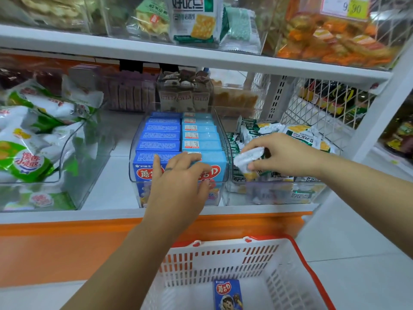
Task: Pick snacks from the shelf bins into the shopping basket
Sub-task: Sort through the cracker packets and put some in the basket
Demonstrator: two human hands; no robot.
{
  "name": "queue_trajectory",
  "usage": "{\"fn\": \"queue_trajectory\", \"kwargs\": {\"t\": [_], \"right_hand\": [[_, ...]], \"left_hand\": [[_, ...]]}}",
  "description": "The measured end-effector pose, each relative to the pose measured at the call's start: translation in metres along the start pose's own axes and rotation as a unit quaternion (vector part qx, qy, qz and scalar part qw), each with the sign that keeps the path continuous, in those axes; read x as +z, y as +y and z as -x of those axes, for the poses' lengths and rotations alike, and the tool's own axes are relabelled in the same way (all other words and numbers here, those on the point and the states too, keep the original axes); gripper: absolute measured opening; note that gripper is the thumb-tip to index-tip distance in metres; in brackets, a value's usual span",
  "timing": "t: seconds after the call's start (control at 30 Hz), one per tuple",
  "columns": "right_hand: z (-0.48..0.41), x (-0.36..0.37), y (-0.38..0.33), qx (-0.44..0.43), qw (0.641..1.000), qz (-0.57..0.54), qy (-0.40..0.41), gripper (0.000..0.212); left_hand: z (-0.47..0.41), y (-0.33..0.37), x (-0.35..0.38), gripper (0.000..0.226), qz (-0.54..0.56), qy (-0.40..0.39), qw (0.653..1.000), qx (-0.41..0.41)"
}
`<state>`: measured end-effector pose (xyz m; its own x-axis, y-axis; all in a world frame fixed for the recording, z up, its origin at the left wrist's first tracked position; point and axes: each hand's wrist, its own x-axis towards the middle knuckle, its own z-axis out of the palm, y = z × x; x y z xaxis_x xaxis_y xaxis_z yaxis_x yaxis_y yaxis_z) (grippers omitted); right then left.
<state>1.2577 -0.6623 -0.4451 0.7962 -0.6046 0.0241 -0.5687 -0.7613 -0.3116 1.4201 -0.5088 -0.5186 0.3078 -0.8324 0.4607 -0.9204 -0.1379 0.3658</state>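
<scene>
A clear bin point(134, 151) on the lower shelf holds two rows of blue snack boxes point(161, 136). My left hand point(178, 186) rests over the front light-blue box point(214, 158), fingers curled on its top edge. To the right, another clear bin point(277, 191) is full of green-and-white cracker packets point(299, 133). My right hand point(283, 153) is closed on one small white packet point(248, 156) just above that bin. Below stands a white shopping basket point(223, 265) with a red rim, and one dark-blue snack box point(228, 294) lies in it.
A bin of white-and-green bags point(33, 139) fills the lower shelf's left side. Brown and purple snack packs point(183, 92) stand at the back. The upper shelf point(201, 57) carries more bins close overhead. A wire mesh panel point(317, 104) closes the right side. An orange shelf front point(55, 247) runs below.
</scene>
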Motion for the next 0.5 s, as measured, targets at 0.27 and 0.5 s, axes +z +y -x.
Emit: {"fn": "queue_trajectory", "kwargs": {"t": [0.27,0.5], "right_hand": [[0.08,0.037,-0.011,0.011,0.913,-0.394,0.104,0.028],[0.125,0.064,-0.006,0.046,0.889,-0.432,0.143,0.022]], "left_hand": [[0.02,0.049,0.003,0.033,0.322,-0.052,0.945,-0.003],[0.045,0.076,0.013,0.03,0.509,-0.185,0.835,-0.1]]}}
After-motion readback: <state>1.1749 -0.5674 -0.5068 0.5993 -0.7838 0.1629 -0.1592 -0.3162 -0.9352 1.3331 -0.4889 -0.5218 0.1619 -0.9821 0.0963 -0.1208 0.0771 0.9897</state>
